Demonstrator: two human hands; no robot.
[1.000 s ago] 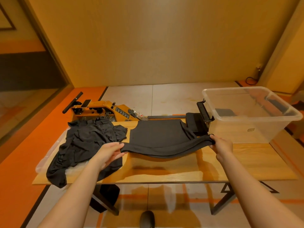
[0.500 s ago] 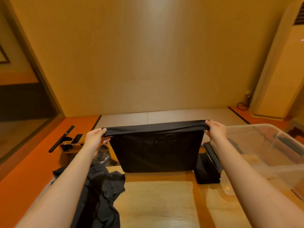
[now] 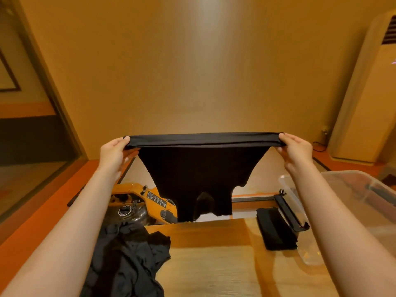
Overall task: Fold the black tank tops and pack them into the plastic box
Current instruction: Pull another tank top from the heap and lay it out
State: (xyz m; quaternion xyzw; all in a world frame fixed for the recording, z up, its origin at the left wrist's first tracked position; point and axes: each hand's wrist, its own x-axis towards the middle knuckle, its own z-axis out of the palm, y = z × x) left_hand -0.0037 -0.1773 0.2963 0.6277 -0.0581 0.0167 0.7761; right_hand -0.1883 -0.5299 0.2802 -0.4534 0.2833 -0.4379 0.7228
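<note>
Head view: your left hand point(image 3: 113, 153) and right hand point(image 3: 296, 151) each pinch one end of the black tank top point(image 3: 203, 174), stretched taut in the air above the table point(image 3: 214, 273) (straps hanging down). At left, a crumpled pile point(image 3: 128, 258); at right, the plastic box point(image 3: 351, 174), with a dark folded piece point(image 3: 275, 230) beside it, perhaps another top.

The table point(image 3: 210, 273) is pale wood grain with darker amber bands. Above it, the tank top point(image 3: 203, 174) is plain black. On the table's left, the heap point(image 3: 128, 260) is charcoal black. On its right lie a black folded piece point(image 3: 275, 230) and the clear plastic box point(image 3: 368, 189) with a black latch point(image 3: 289, 213). Behind the table are a yellow machine point(image 3: 132, 188) with black fittings, an orange floor strip point(image 3: 42, 200) and an ochre wall point(image 3: 192, 71).
</note>
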